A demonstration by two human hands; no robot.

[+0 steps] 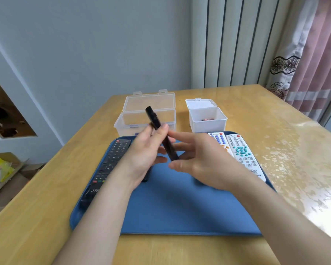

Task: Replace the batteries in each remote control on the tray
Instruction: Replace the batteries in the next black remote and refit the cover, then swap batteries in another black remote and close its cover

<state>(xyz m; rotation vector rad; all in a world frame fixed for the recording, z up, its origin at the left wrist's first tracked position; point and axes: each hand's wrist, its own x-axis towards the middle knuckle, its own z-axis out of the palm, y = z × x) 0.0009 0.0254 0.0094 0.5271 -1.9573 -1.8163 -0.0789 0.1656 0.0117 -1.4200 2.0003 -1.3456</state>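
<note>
So from the head cam, the slim black remote (161, 133) is up in the air over the blue tray (180, 207), tilted, pinched in the left hand (143, 155). The right hand (197, 159) sits just beside its lower end, fingers spread loose, maybe brushing it, can't tell.

The scene is bright with soft daylight that comes from the right, behind the curtain (311, 60), and it makes strong white glare on the glossy table (304, 178) at the right side. The hands cast only weak shadows on the tray (180, 207). The right hand (201, 159) is slightly blurred, and the wide lens bends the edges.
</note>
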